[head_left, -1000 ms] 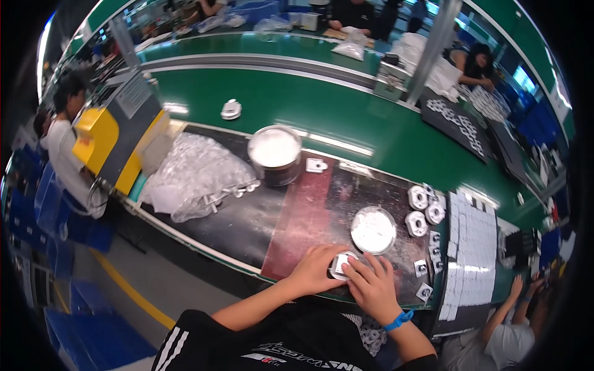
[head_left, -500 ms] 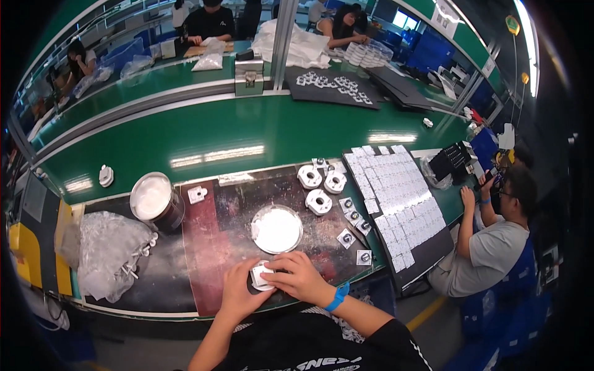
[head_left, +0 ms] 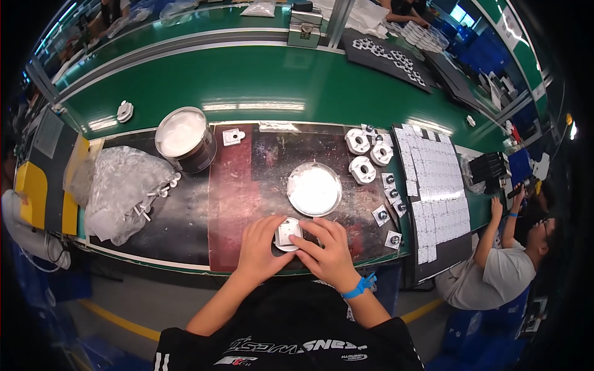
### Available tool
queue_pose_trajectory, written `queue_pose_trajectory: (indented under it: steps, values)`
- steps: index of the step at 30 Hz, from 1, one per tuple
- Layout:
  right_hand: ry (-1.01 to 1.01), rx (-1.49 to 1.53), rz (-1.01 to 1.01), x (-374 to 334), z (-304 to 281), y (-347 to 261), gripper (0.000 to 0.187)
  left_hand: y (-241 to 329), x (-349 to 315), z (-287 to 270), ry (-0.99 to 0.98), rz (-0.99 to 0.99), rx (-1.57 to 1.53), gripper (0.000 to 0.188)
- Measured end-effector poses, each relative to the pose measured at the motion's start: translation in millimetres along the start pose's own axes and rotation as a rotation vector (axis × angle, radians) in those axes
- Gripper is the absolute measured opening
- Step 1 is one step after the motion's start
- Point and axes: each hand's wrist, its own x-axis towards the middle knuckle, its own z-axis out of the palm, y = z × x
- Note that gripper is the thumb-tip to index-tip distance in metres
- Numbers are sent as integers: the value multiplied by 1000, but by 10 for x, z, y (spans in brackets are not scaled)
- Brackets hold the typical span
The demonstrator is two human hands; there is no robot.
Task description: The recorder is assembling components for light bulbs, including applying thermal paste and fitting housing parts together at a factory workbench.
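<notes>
Both my hands meet at the near edge of the bench, around a small white part [head_left: 286, 234] with a squarish plate on a rounded base. My left hand [head_left: 260, 248] curls around its left side. My right hand [head_left: 328, 252], with a blue band at the wrist, has its fingers on the right side and top of the part. Just beyond my hands stands a round clear dish [head_left: 338, 201] of white paste. Farther right lie several white ring-shaped housings [head_left: 362, 170] and small square pieces with dark centres [head_left: 393, 239].
At left, a tin [head_left: 199, 157] of white paste stands behind a plastic bag [head_left: 127, 191] spilling white pieces. A lone white part [head_left: 233, 136] lies near it. At right is a black board [head_left: 427, 270] covered with white square plates. A seated co-worker [head_left: 495, 272] is beyond it.
My view has tilted down and turned, so the bench things sit higher and farther right in the picture. Both hands stay on the white part; the fingers have shifted slightly.
</notes>
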Motion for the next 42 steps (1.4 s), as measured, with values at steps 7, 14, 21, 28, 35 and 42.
queue_pose_trajectory:
  steps: [7, 14, 21, 28, 35, 42]
  values:
    - [149, 86, 186, -192, -86, 57, 32, 37, 41, 23, 18, 10, -55, 71]
    - [428, -233, 547, -452, -594, 444, 15, -9, 17, 41, 13, 56, -40, 53]
    - [417, -280, 778, -620, -984, 740, 16, -11, 44, 58, -2, 74, -38, 53]
    - [304, -369, 894, -678, -1014, 726, 23, -46, 5, 49, 49, 45, -18, 53]
    - [152, -291, 955, -811, -942, 715, 26, 6, 14, 50, 67, 53, -10, 51]
    - [199, -213, 865, -810, -869, 758, 26, -14, -48, 55, 93, 47, 19, 54]
